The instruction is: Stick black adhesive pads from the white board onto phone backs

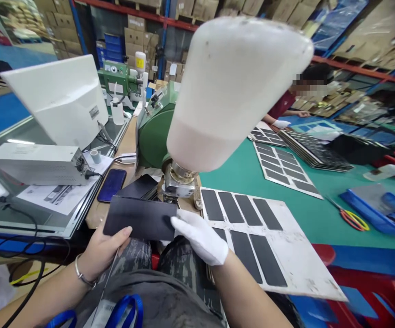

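A flat black rectangular piece (pixel 139 217) is held level between my two hands, just in front of the green machine (pixel 158 132). My bare left hand (pixel 103 250) grips its left end, thumb on top. My right hand (pixel 202 239), in a white glove, closes on its right edge. Behind the piece lies a small stack of similar black pieces (pixel 141 184). The metal head (pixel 180 184) of the machine is close beyond, with a large white bottle of pale liquid (pixel 231 91) above it. To the right, a white board (pixel 300 246) carries several black pieces in two rows.
A purple phone (pixel 111 185), a white power box (pixel 40 164) and a white monitor (pixel 60 100) stand left. Further right are another board (pixel 286 168), a board stack (pixel 315 150), scissors (pixel 352 218) and a blue tray (pixel 378 209). A co-worker (pixel 281 107) sits across the green table.
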